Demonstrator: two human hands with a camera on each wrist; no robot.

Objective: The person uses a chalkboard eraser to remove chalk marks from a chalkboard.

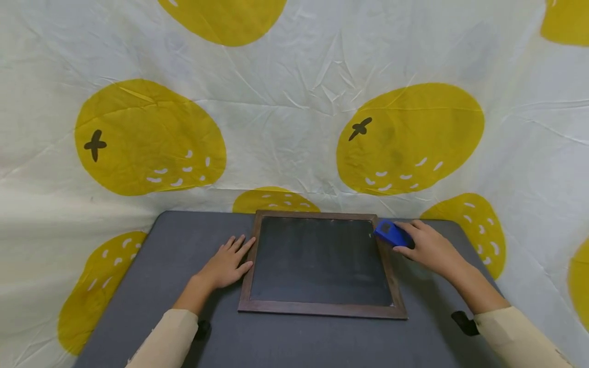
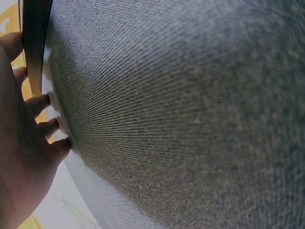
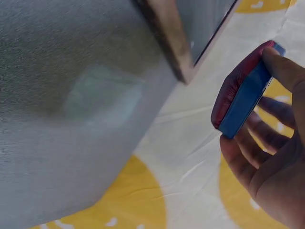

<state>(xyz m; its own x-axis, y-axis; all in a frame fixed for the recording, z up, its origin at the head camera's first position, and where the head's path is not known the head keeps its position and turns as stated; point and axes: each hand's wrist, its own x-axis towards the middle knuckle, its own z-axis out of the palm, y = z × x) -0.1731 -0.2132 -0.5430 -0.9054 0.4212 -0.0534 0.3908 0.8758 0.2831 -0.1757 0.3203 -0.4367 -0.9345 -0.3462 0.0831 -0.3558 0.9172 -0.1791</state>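
Observation:
A small chalkboard (image 1: 322, 260) in a brown wooden frame lies on the grey table. My left hand (image 1: 226, 263) rests at the frame's left side, fingers spread, with the thumb and a fingertip touching its edge. In the left wrist view, the dark frame edge (image 2: 35, 43) runs beside that hand's fingers. My right hand (image 1: 428, 245) holds a blue board eraser (image 1: 392, 233) near the chalkboard's upper right corner. The right wrist view shows the eraser's dark red pad (image 3: 231, 88) and blue back, pinched between thumb and fingers, held up off the board.
The dark grey tabletop (image 1: 285, 340) extends around the chalkboard on both sides and in front. Behind it hangs a white cloth (image 1: 280, 138) printed with yellow fruit shapes. Dark straps (image 1: 465, 323) show near the sleeve cuffs.

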